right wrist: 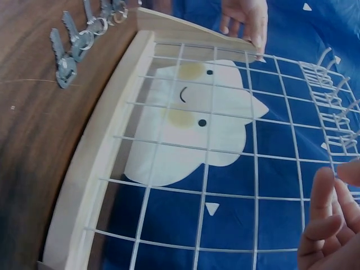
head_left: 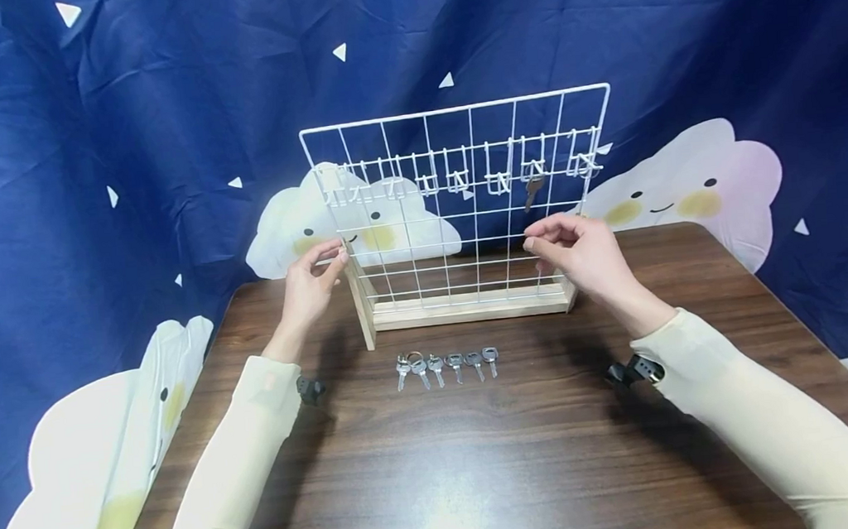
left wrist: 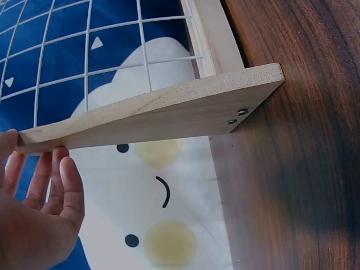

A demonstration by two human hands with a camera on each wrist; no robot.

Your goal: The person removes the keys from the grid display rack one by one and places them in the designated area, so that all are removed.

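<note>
A white wire grid [head_left: 474, 211] leans in a wooden stand [head_left: 465, 311], with a row of wire hooks [head_left: 457, 180] across its upper part. My left hand [head_left: 309, 286] pinches the stand's left side piece [left wrist: 152, 115], thumb on one face and fingers on the other. In front of the grid's right part is my right hand [head_left: 580, 252], fingers loosely bent with nothing visible between them. Above it, a key [head_left: 533, 193] hangs from a hook. Several silver keys [head_left: 454, 366] with rings lie in a row on the table before the stand.
The brown wooden table [head_left: 409, 457] carries everything. Behind it hangs a dark blue cloth [head_left: 216, 90] with white triangles and smiling clouds. A dark band with a small device [head_left: 634, 371] sits at the right wrist, another [head_left: 311, 389] at the left.
</note>
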